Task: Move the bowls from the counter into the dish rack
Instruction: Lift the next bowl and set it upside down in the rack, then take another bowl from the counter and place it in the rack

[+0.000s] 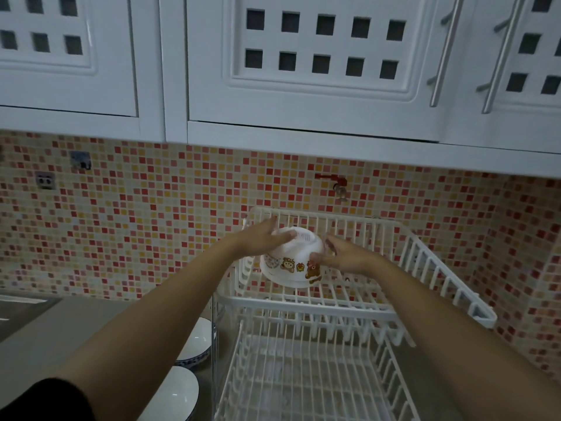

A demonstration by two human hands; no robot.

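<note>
A white bowl with cartoon animal pictures (291,262) is upside down in the top tier of the white wire dish rack (425,268), near its left end. My left hand (267,237) lies over the bowl's upturned base on its left side. My right hand (346,253) holds its right side. Whether the bowl rests on the wires or hangs just above them I cannot tell. Two white bowls with dark rims stand on the counter left of the rack, one (197,341) behind the other (176,396), both partly hidden by my left forearm.
The rack's lower tier (303,381) holds nothing. White wall cabinets (303,86) hang low above the rack. A mosaic tile wall runs behind, with a red tap (334,180) above the rack. A grey counter and a sink edge (21,311) lie at left.
</note>
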